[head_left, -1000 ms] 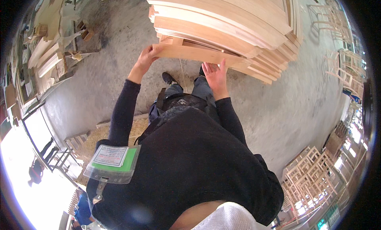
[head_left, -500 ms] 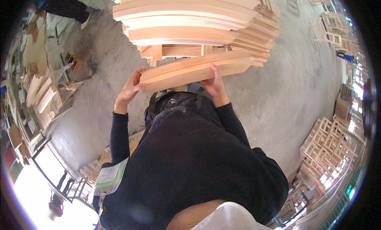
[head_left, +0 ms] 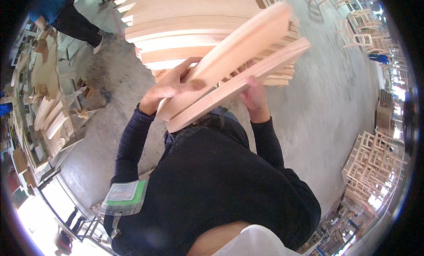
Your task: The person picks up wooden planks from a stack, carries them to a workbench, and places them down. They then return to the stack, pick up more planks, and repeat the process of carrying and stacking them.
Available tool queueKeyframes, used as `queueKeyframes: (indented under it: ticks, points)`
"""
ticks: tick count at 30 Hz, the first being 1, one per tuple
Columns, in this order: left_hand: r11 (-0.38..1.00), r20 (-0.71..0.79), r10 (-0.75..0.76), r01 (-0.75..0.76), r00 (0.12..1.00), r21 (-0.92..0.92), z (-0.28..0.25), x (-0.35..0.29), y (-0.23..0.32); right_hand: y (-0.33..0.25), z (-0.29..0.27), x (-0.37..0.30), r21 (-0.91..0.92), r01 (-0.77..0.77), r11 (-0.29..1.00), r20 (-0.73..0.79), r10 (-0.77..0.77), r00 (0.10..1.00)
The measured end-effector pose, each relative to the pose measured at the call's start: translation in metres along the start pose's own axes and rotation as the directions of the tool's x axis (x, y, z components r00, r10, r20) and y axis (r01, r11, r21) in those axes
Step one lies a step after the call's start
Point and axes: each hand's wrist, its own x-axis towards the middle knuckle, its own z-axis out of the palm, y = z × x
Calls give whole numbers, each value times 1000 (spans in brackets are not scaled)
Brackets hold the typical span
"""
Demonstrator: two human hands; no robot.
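Two pale wooden slats are held in front of my torso, slanting up to the right. My left hand [head_left: 173, 86] is closed around the near left part of the upper wooden slat [head_left: 243, 46], which has a rounded far end. Under the middle of the lower wooden slat [head_left: 240, 84] is my right hand [head_left: 255, 96], its thumb on the front face and its other fingers hidden behind. At their left ends the slats lie close together; toward the right a gap opens between them. Just beyond stands a tall stack of similar wooden slats [head_left: 176, 37], partly covered by the held ones.
Grey concrete floor [head_left: 322, 110] spreads around the stack. A bench with cut wood pieces [head_left: 51, 108] stands at the left. A person in dark trousers [head_left: 77, 26] is at the far left. Wooden chair frames [head_left: 371, 163] are piled at the right.
What looked like one thick piece is now two slats spread apart. Their right ends have risen and swung away from me. My left hand has moved inward along the upper slat.
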Motion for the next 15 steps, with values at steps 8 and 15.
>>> queueKeyframes:
  ticks: [8,15]
  points:
    - [850,-135,-28,-48,990,-524,-13,-15,6,-29,20,49,271,80,959,184,-134,974]
    - [887,-228,6,-110,974,-448,-12,-23,2,-46,22,63,369,-76,926,196,2,981]
